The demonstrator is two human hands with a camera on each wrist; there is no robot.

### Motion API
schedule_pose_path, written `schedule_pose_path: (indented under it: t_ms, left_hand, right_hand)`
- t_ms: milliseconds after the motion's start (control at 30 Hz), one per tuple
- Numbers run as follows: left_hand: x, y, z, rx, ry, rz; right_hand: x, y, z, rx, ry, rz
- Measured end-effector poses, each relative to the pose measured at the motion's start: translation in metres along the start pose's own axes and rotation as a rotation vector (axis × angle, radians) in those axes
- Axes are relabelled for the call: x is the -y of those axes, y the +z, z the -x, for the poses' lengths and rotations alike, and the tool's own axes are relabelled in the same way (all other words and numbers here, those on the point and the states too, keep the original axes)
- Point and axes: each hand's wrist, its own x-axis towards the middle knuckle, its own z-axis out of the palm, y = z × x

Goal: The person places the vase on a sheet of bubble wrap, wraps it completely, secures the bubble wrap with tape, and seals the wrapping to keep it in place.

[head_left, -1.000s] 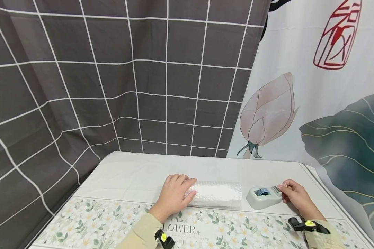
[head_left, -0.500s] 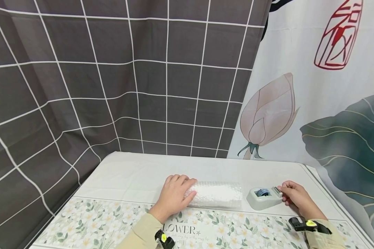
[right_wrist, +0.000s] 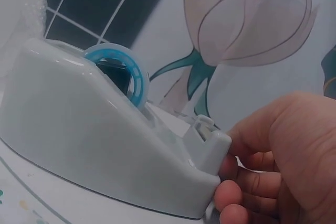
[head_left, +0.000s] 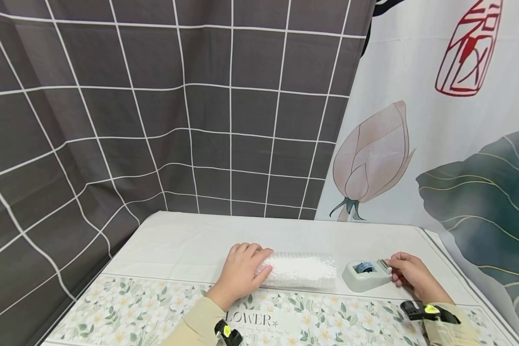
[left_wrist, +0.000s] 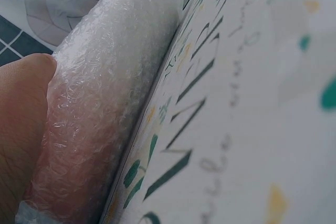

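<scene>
A clear bubble-wrap roll (head_left: 300, 269) lies lengthwise across the white part of the table. My left hand (head_left: 242, 271) holds its left end, fingers over the top and thumb along the near side; in the left wrist view the hand (left_wrist: 21, 124) lies against the bubble wrap (left_wrist: 105, 77). Right of the roll stands a pale grey tape dispenser (head_left: 358, 282) with a blue-cored tape roll (right_wrist: 137, 82). At its cutter end my right hand (head_left: 415, 276) pinches with thumb and forefinger, the other fingers curled below. The tape end between them is hidden.
A floral mat (head_left: 155, 307) with printed lettering covers the near part of the table. Behind hangs a dark curtain (head_left: 207, 115) with white grid lines, and a white curtain (head_left: 385, 67) with a printed flower bud on the right. A black strap sits on each wrist.
</scene>
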Motion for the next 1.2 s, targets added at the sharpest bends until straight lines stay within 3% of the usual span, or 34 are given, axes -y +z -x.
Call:
schedule_pose_path:
  t_ms: [167, 400, 667, 867, 1200]
  left_hand:
    - [-0.0005, -0.0004, 0.0002, 0.006, -0.001, 0.003]
    - [-0.0007, -0.0011, 0.0001, 0.000, -0.005, 0.001]
    - [-0.0001, 0.0002, 0.0002, -0.008, 0.001, -0.003]
    - [0.0004, 0.0008, 0.0006, 0.001, -0.006, -0.005]
    - [0.0000, 0.0001, 0.0003, 0.002, -0.007, 0.000]
  right_hand:
    - [0.0005, -0.0009, 0.0011, 0.016, 0.020, -0.010]
    - [-0.0047, 0.0006, -0.0010, -0.003, -0.004, 0.089]
    - [-0.0034, -0.0005, -0.0009, -0.007, 0.021, 0.025]
    - [-0.0022, 0.0015, 0.0019, -0.049, 0.015, 0.009]
    - [-0.0088, 0.0032, 0.0010, -0.131, -0.047, 0.090]
